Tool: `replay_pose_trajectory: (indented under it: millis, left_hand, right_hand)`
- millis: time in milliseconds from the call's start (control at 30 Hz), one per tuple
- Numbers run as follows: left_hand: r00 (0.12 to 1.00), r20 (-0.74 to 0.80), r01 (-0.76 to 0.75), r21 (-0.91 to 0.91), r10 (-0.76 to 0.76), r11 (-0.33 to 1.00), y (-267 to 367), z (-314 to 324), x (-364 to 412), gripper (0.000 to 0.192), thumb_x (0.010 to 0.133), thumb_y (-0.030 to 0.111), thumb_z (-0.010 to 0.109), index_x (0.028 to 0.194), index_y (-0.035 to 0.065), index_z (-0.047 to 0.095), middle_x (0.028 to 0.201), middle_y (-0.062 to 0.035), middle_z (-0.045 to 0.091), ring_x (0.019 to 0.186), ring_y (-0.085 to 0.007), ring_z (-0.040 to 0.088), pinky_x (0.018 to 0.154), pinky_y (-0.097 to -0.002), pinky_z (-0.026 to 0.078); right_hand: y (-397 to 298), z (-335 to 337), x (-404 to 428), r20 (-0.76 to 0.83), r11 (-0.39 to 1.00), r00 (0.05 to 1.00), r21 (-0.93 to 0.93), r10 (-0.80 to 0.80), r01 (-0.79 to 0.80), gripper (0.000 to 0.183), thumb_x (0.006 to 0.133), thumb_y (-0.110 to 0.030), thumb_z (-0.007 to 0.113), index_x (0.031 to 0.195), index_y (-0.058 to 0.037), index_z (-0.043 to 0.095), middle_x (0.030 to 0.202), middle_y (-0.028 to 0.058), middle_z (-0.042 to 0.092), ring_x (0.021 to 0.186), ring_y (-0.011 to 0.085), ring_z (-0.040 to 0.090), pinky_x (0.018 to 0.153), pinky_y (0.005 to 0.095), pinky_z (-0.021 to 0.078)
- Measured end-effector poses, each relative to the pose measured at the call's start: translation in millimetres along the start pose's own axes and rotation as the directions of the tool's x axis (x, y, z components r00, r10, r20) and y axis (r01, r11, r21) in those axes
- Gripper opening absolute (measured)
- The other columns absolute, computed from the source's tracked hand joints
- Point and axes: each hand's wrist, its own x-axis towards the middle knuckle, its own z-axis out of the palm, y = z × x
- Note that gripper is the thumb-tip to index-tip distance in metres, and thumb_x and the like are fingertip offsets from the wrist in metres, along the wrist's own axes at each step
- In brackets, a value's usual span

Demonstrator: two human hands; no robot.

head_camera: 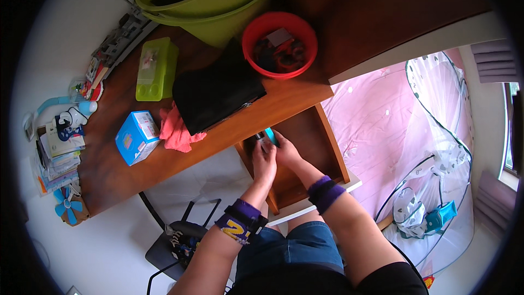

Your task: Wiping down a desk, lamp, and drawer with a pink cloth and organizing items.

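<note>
Both hands meet over the pulled-out wooden drawer (305,141), close to the desk's front edge. My left hand (264,164) grips a small grey-and-black item (263,138), whose exact kind is not clear. Against it, my right hand (287,150) holds a teal, flat-looking object (271,136). Fingers hide much of both items, and I cannot tell whether they are joined. The visible part of the drawer's floor is bare brown wood. Just beyond the hands lies a black cloth-like item (217,94) on the wooden desk (204,143).
On the desk stand a red tub (279,74) of small things, green tubs (213,28), a lime-green case (157,69), a blue box (137,139) and a coral cloth (180,131). A black chair (163,254) is at left, a pink bed (364,106) at right.
</note>
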Motion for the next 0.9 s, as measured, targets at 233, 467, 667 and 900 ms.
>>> replay_pose_trajectory:
  millis: [233, 467, 667, 900]
  left_hand:
    - [0.966, 0.252, -0.056, -0.007, 0.056, 0.998, 33, 3, -95, 0.062, 0.097, 0.022, 0.062, 0.147, -0.0027, 0.033, 0.126, -0.0151, 0.057, 0.114, -0.0215, 0.058, 0.096, -0.0340, 0.048]
    - [0.822, 0.549, -0.110, -0.103, 0.149, 0.989, 76, -50, -171, 0.080, 0.098, 0.024, 0.062, 0.154, -0.0057, 0.013, 0.157, -0.0270, 0.020, 0.147, -0.0354, 0.024, 0.119, -0.0407, 0.026]
    - [0.742, 0.530, -0.407, -0.131, 0.410, 0.904, 87, -154, -178, 0.090, 0.094, 0.028, 0.065, 0.156, -0.0045, 0.008, 0.160, -0.0303, 0.007, 0.150, -0.0439, 0.010, 0.120, -0.0475, 0.016]
    - [0.848, 0.194, -0.514, 0.074, 0.493, 0.855, 73, -298, -158, 0.091, 0.088, 0.022, 0.065, 0.153, -0.0105, 0.010, 0.158, -0.0316, 0.015, 0.146, -0.0452, 0.019, 0.119, -0.0502, 0.017]
  right_hand:
    - [10, -44, -96, -0.007, 1.000, 1.000, 0.003, 0.022, -0.022, 0.057, 0.094, -0.036, 0.062, 0.143, -0.0120, 0.048, 0.113, 0.0222, 0.069, 0.107, 0.0363, 0.067, 0.091, 0.0414, 0.0511]
    - [-38, -64, -191, -0.055, 0.997, 0.998, -0.062, 0.036, -0.039, 0.048, 0.096, -0.024, 0.061, 0.140, -0.0067, 0.050, 0.103, 0.0208, 0.070, 0.100, 0.0313, 0.070, 0.085, 0.0369, 0.0534]
    - [-122, -1, -212, 0.015, 0.992, 0.993, -0.028, -0.120, 0.121, 0.048, 0.097, -0.016, 0.061, 0.141, -0.0032, 0.047, 0.105, 0.0205, 0.069, 0.097, 0.0299, 0.070, 0.083, 0.0370, 0.0538]
    - [-198, 147, -165, 0.161, 0.835, 0.831, -0.060, -0.533, 0.547, 0.052, 0.093, -0.020, 0.067, 0.139, -0.0042, 0.050, 0.124, 0.0235, 0.062, 0.108, 0.0402, 0.064, 0.089, 0.0417, 0.0533]
